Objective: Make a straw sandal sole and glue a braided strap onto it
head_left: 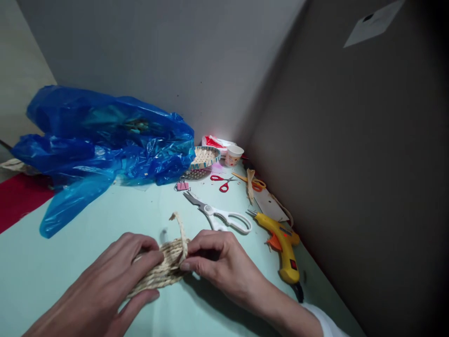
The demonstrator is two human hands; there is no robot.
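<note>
Low in the middle of the head view, a small woven piece of braided straw cord is held just above or on the pale green tabletop. My left hand grips its left side, fingers on top and thumb below. At the right end, my right hand pinches the piece and the base of a loose straw strand, whose free tip sticks up and bends left. My fingers partly hide both ends of the weave. White-handled scissors lie just beyond my right hand.
A yellow glue gun lies at the right by the wall. Behind are red scissors, orange scissors, a pink binder clip, a paper cup and a woven tray. A blue plastic bag bulks at the back left.
</note>
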